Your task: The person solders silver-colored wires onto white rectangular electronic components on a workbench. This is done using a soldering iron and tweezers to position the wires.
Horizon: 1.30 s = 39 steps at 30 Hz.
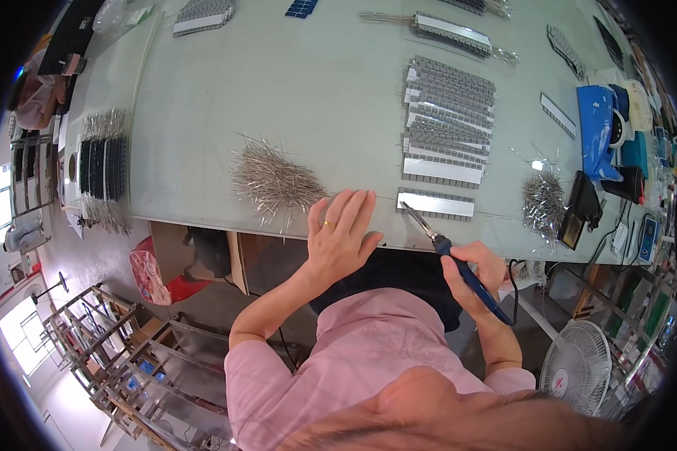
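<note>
My right hand (477,272) is wrapped around the blue handle of a soldering iron (466,276). The iron's tip meets the left end of a white strip with dark toothed edges (436,204), lying flat near the table's front edge. My left hand (341,233) rests palm down just left of that strip, its fingers stretched out. A thin wire seems to run from the fingertips toward the strip; what lies under them is hidden. Beside the left hand is a loose heap of thin silvery wires (272,180).
Beyond the strip lies a stack of similar strips (450,120). A second wire heap (543,201) sits to the right, near a blue device (597,131) and a small blue controller (648,237). Bundled strips with wires (103,169) lie at left. A white fan (577,368) stands below right.
</note>
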Each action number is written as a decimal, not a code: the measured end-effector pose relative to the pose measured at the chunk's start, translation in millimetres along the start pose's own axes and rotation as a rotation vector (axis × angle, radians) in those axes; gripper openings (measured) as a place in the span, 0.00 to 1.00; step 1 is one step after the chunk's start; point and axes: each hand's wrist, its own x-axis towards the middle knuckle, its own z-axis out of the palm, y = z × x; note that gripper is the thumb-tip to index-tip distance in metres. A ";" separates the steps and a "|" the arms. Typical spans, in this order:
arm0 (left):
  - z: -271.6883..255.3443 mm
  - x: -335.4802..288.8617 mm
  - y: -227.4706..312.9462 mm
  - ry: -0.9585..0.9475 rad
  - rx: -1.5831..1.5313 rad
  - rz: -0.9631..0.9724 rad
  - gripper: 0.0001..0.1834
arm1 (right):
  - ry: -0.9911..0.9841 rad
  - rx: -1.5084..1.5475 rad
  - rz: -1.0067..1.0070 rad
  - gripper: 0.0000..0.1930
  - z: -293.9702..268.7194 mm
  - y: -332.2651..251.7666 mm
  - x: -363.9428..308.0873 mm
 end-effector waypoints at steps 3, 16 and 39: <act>0.4 -0.4 -0.7 -0.017 0.007 0.010 0.35 | -0.028 -0.035 -0.014 0.11 3.4 -2.7 3.2; 0.7 1.0 -2.9 -0.025 0.033 0.053 0.36 | -0.020 -0.068 -0.049 0.12 15.3 -5.6 17.2; 1.8 34.5 60.2 -0.095 -0.154 0.157 0.43 | 0.444 0.515 0.230 0.08 -30.3 34.4 -24.4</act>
